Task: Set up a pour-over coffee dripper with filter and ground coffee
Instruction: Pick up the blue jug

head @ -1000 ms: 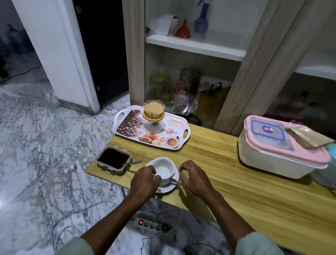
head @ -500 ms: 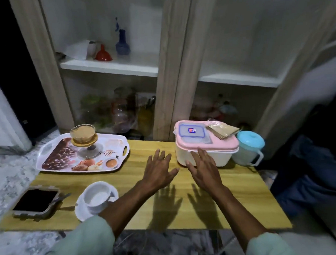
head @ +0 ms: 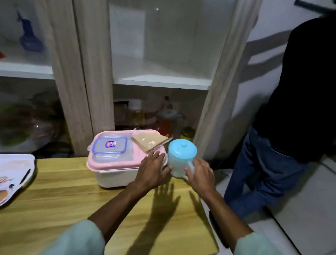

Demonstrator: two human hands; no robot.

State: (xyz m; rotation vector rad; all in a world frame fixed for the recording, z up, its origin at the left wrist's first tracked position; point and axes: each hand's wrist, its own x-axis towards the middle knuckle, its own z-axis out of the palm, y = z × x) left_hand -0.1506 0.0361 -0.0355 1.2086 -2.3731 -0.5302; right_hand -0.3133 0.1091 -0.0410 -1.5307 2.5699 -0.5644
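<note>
A white jug with a light blue lid (head: 182,156) stands at the table's back right corner. Left of it sits a white box with a pink lid (head: 112,159), and a flat packet of brown paper filters (head: 149,142) lies on that lid. My left hand (head: 153,170) hovers with fingers spread between the box's corner and the jug's left side. My right hand (head: 199,175) is at the jug's right side, its fingers reaching the handle and not closed around it. The dripper, the cup and the coffee container are out of view.
The wooden table (head: 64,200) ends just right of the jug. A printed serving tray (head: 11,176) lies at its left edge. A person in a dark top and jeans (head: 290,121) stands close at the right. A glass-fronted cabinet (head: 161,50) is behind the table.
The view has swung right, away from the cup and tray. Both hands left the cup, crossed the table, and now flank the blue-lidded jug.
</note>
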